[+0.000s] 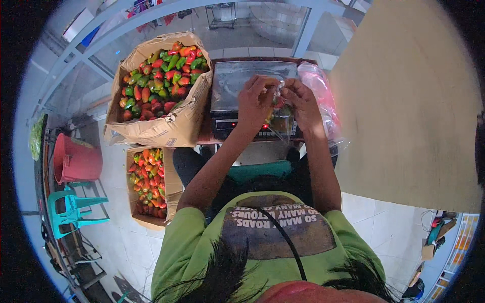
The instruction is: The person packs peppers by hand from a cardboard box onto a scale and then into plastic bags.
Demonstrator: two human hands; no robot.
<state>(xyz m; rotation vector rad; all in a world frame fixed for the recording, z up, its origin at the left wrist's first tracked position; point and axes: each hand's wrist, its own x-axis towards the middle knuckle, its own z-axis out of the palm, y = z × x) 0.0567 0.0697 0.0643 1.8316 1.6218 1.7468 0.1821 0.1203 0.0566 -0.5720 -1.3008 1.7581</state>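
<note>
Both my hands meet above the front of a digital weighing scale (230, 96) with a flat metal top. Between them hangs a clear plastic bag (284, 121) with a few green and red peppers inside. My left hand (256, 98) has its fingers curled and pinched at the gathered neck of the bag. My right hand (301, 101) pinches the same neck from the other side. The bag's lower part hangs in front of the scale's keypad and lit display. Fingertips partly hide the twisted plastic.
A large cardboard box (166, 130) of red and green peppers stands left of the scale. A smaller pepper box (173, 177) sits on the floor below it. Pink and clear plastic bags (319, 91) lie right of the scale, beside a wooden panel (404, 111). A red bucket (76, 159) and green chair (70, 207) are far left.
</note>
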